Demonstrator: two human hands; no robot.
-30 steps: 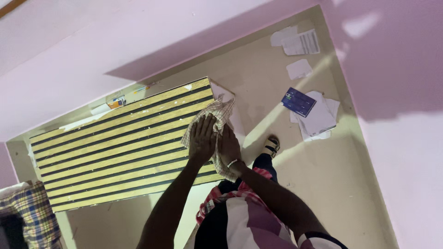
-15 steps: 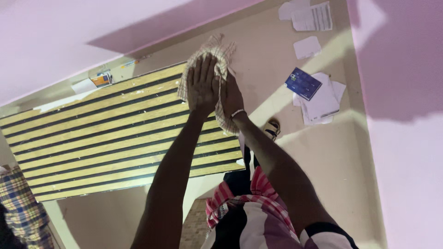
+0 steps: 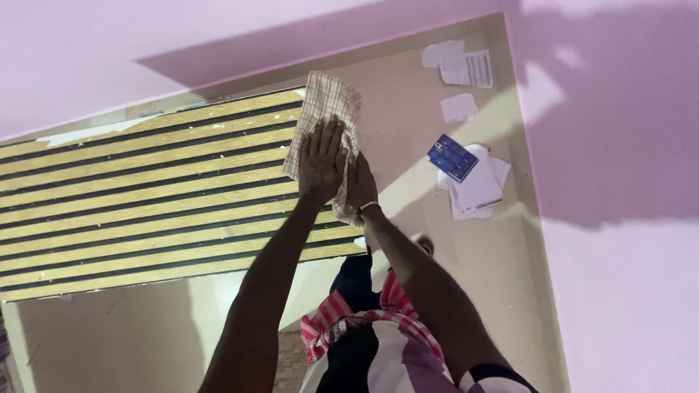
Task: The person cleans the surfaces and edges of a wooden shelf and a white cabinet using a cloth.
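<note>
Since half a second ago both hands have slid rightward along the slatted panel's end, and the checked cloth (image 3: 325, 124) now lies flatter and more spread, its upper part clear of the fingers. Head view, the only one: the left hand (image 3: 322, 161) lies flat with fingers together and extended, palm pressed on the cloth, and the right hand (image 3: 361, 183) sits just beside it, touching its edge, also laid flat against the cloth's lower right part; neither hand is curled around the fabric (both press rather than clutch). A thin band (image 3: 370, 207) circles the right wrist. The cloth, beige with a fine red grid, lies under both palms and reaches above the left fingertips, with a frayed corner hanging below the right hand. It rests across the right end of a wooden slatted panel (image 3: 145, 204) of pale yellow slats and dark gaps, which runs away to the left of the hands. To the right of the hands, well apart, a dark blue card (image 3: 452, 157) lies on a stack of white papers (image 3: 480, 191) on the beige surface (image 3: 408, 94); more white paper sheets (image 3: 466, 69) lie above and right of the cloth. Pink walls (image 3: 619, 291) frame the beige surface. Below the forearms shows the person's red-and-white checked garment (image 3: 342, 324).
</note>
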